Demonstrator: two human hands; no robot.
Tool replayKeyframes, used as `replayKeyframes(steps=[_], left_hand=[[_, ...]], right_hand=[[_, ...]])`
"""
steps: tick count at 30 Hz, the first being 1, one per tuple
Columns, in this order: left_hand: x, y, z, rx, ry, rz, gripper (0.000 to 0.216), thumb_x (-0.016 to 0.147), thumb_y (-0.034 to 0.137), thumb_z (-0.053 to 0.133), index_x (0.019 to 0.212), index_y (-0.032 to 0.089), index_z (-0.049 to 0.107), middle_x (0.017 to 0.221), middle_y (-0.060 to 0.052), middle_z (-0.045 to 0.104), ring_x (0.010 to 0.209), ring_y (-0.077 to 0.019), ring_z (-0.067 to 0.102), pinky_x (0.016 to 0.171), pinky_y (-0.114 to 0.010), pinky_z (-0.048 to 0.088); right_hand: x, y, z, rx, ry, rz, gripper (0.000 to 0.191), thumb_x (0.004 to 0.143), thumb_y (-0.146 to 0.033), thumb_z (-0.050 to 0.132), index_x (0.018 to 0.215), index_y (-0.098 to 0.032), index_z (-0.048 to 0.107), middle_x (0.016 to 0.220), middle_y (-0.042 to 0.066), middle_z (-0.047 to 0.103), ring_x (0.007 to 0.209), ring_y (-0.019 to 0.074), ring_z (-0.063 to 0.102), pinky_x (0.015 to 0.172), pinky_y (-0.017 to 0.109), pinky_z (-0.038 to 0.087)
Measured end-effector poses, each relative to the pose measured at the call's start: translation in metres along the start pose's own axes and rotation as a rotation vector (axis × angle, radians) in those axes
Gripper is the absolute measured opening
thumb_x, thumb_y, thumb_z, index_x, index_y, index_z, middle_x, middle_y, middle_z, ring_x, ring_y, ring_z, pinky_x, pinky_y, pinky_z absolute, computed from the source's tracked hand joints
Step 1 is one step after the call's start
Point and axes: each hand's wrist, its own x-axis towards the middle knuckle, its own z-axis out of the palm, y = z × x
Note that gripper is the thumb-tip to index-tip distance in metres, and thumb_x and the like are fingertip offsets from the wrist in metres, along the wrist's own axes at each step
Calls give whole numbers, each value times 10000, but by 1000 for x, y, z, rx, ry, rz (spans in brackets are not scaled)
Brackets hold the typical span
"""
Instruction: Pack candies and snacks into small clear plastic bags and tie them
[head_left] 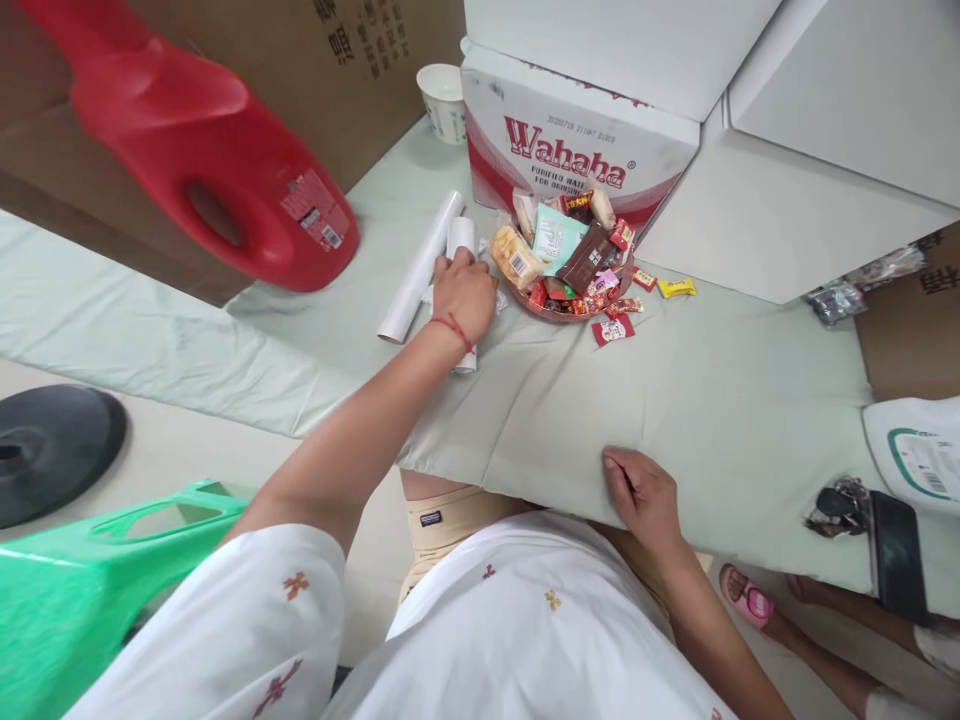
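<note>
Fingers bent, the left hand (465, 295) covers the short roll (462, 235) in from the front edge of the counter (720, 420) — grip impossible to tell, light pressure best against rolling — as the right hand (649, 500) rests loosely fisted at that edge.

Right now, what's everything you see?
rolls: 2, white, centre
snack bowl: 1, reddish, centre
candies: several, red/yellow, beside bowl
Wahaha carton: 1, white-red, back
boxes: several, white, back right
cup: 1, white, back
jug: 1, red, left
cardboard boxes: 2+, brown, both sides
tablecloth: 1, pale green, centre
stool: 1, green, lower left
phone: 1, black, right
keys: 1 bunch, dark, right
bottle: 1, white, right
another person's slipper: 1, pink, floor
shirt: 1, white, bottom
left grip: 1, bare, on roll
right grip: 1, bare, table edge
</note>
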Motion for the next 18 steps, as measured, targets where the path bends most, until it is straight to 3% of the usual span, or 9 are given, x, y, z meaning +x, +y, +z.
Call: replayKeyframes(steps=[3, 7, 10, 12, 14, 18], left_hand=[[-10, -2, -8, 7, 5, -13, 248, 975, 85, 468, 864, 159, 677, 911, -121, 657, 1141, -293, 443, 998, -539, 278], [-21, 1, -18, -1, -9, -47, 195, 922, 62, 542, 881, 140, 717, 792, -99, 657, 1040, -287, 513, 993, -529, 328], [-49, 18, -30, -136, 27, -58, 186, 918, 120, 584, 987, 174, 747, 909, -86, 720, 983, -266, 579, 945, -474, 410], [-74, 37, -36, -590, 85, -46, 159, 920, 174, 619, 1019, 182, 743, 992, -70, 733, 921, -213, 619, 895, -395, 470], [-92, 57, -33, -1045, 15, -18, 148, 908, 279, 689, 1015, 186, 732, 971, -51, 731, 871, -175, 639, 847, -332, 504], [-90, 90, 5, -1627, -189, -52, 348, 781, 405, 849, 986, 174, 688, 939, -34, 693, 833, -133, 633, 784, -269, 516]], right_hand=[[1, 0, 1, 7, 2, 6, 162, 1008, -217, 568, 1077, -209, 715, 946, 45, 781, 835, 190, 734, 770, 326, 575], [4, 0, -1, 34, 7, 9, 169, 1005, -224, 566, 1068, -218, 723, 945, 38, 785, 839, 190, 742, 769, 323, 577], [4, -1, -1, 61, 14, 24, 178, 998, -227, 569, 1068, -221, 733, 950, 40, 790, 839, 192, 744, 759, 323, 577], [3, -2, -1, 90, 25, 55, 179, 993, -242, 576, 1052, -224, 744, 948, 40, 792, 839, 194, 741, 767, 329, 576], [4, -2, -1, 146, 42, 132, 177, 990, -280, 593, 1028, -229, 758, 927, 36, 789, 811, 189, 727, 761, 331, 573], [27, 0, -6, 409, 105, 458, 234, 976, -421, 637, 1036, -234, 765, 749, 4, 709, 612, 137, 603, 585, 274, 518]])
